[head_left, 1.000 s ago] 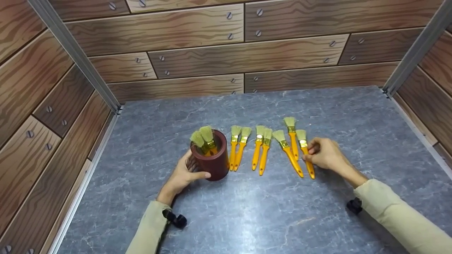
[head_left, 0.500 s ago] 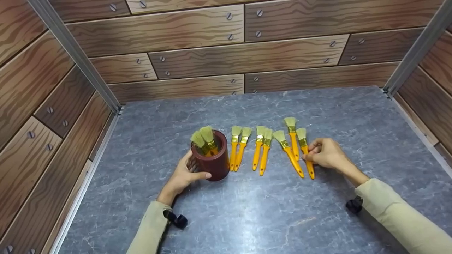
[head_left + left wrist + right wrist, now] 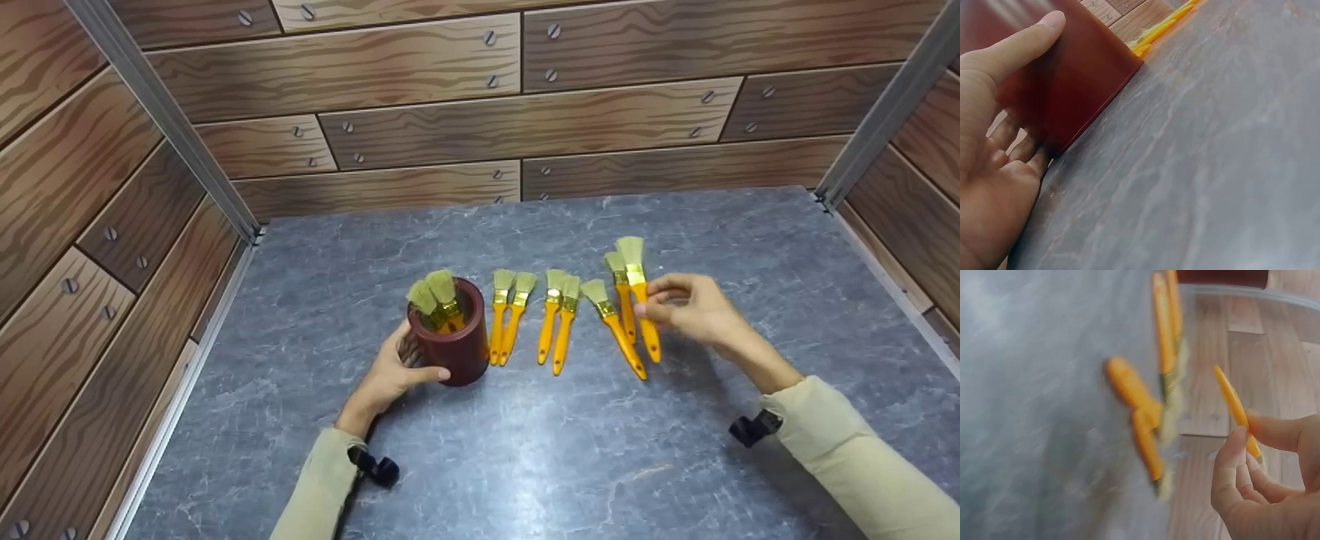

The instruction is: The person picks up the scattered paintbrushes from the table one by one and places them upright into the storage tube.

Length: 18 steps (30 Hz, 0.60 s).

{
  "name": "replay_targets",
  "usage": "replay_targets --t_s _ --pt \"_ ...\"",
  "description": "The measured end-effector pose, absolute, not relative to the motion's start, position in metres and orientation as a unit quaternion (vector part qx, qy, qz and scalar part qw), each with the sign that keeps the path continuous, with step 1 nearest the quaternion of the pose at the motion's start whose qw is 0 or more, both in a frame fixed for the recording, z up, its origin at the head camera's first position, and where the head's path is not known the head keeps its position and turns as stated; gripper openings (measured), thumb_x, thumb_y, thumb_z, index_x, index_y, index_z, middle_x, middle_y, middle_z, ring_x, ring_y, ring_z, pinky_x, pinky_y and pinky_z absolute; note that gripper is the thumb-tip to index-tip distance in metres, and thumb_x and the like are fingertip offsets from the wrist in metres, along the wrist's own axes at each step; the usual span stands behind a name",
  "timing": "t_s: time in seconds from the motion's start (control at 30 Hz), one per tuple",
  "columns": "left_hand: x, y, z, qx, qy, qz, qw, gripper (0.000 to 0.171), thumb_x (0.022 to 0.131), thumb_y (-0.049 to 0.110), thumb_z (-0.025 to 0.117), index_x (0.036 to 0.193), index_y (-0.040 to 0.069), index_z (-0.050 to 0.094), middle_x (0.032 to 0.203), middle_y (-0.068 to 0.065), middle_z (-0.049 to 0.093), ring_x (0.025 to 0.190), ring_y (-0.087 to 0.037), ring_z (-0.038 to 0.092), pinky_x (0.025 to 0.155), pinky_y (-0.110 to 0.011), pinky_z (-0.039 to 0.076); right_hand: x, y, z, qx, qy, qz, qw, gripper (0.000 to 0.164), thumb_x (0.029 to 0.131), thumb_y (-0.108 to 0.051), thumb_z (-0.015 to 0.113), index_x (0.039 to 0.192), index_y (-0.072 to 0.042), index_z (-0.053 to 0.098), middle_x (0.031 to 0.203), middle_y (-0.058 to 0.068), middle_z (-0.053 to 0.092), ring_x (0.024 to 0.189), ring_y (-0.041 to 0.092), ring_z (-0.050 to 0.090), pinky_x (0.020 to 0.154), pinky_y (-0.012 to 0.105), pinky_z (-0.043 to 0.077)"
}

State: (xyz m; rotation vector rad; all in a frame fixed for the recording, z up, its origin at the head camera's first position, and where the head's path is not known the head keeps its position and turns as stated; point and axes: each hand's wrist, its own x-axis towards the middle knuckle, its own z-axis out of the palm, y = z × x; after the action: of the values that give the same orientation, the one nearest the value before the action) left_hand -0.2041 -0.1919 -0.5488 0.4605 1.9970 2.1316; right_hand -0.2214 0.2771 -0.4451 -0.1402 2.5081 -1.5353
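Note:
My left hand (image 3: 390, 371) holds a dark red-brown cylindrical cup (image 3: 459, 356) from its left side, thumb across the front. The left wrist view shows the thumb on the cup wall (image 3: 1089, 73) and the fingers going behind it, partly hidden. Two paintbrushes (image 3: 441, 289) stand in the cup, bristles up. My right hand (image 3: 694, 307) pinches a paintbrush (image 3: 643, 315) by its orange handle between thumb and fingers. In the right wrist view this brush (image 3: 1233, 399) is raised off the table. It overlaps another paintbrush (image 3: 624, 304) in the head view.
Right of the cup lie a pair of paintbrushes (image 3: 512, 319), then a second pair (image 3: 559, 322). A slanted brush (image 3: 619, 337) lies nearest my right hand. Wood-patterned walls (image 3: 420, 135) enclose the grey marbled table (image 3: 540, 450) at the back and sides.
My right hand has lifted the rightmost paintbrush off the table and moved it slightly up and left in the head view. My left hand and the cup have stayed put.

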Motion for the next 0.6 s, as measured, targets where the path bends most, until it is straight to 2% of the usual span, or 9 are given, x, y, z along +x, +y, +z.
replay_targets --t_s 0.37,0.6 --pt "-0.204 -0.191 -0.550 0.167 0.662 0.724 0.092 0.101 0.081 0.000 0.092 0.165 0.019 0.040 0.160 -0.009 0.054 0.151 -0.025 0.049 0.126 -0.035 0.041 -0.215 0.230 -0.414 -0.127 0.823 -0.549 0.067 0.030 0.097 -0.008 0.079 0.119 0.009 0.067 0.109 0.016 0.072 0.091 0.013 0.074 0.086 0.027 0.065" --pt "-0.205 -0.191 -0.551 0.173 0.661 0.725 0.088 0.101 0.080 0.000 0.093 0.165 0.018 0.040 0.160 -0.009 0.054 0.152 -0.024 0.048 0.128 -0.034 0.038 -0.219 0.198 -0.401 -0.174 0.810 -0.556 0.057 0.024 0.096 -0.005 0.079 0.115 0.007 0.070 0.106 0.016 0.073 0.090 0.016 0.073 0.085 0.030 0.065"
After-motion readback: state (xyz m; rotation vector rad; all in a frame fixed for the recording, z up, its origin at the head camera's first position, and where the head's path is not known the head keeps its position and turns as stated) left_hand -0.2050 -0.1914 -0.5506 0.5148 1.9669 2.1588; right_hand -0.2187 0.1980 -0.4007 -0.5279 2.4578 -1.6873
